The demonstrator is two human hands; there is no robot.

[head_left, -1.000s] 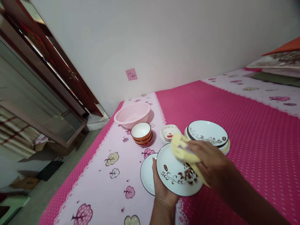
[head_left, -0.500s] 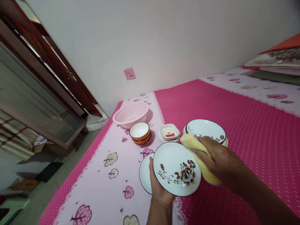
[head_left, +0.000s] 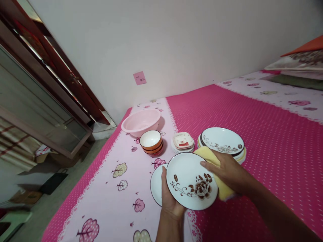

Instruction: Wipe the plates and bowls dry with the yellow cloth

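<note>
White plate point(head_left: 156, 184) on the bedspread point(head_left: 114, 203), maybe unwiped. My left hand point(head_left: 171, 202) grips the flowered plate point(head_left: 188, 174) just right of it, mid-wipe I reckon; yellow cloth point(head_left: 223, 189) pinched against its rim by my right hand point(head_left: 229, 168). Plate stack point(head_left: 222, 138) behind: done or waiting, can't tell.

Brown-flowered round white plate point(head_left: 188, 174): glossy, smooth ceramic
Folded yellow cloth point(head_left: 224, 189): matt, soft-looking textile
Round pale-pink basin point(head_left: 142, 121): smooth plastic
Round orange-sided bowls point(head_left: 151, 144): shiny glaze
Square pink note point(head_left: 139, 78): matt paper
</note>
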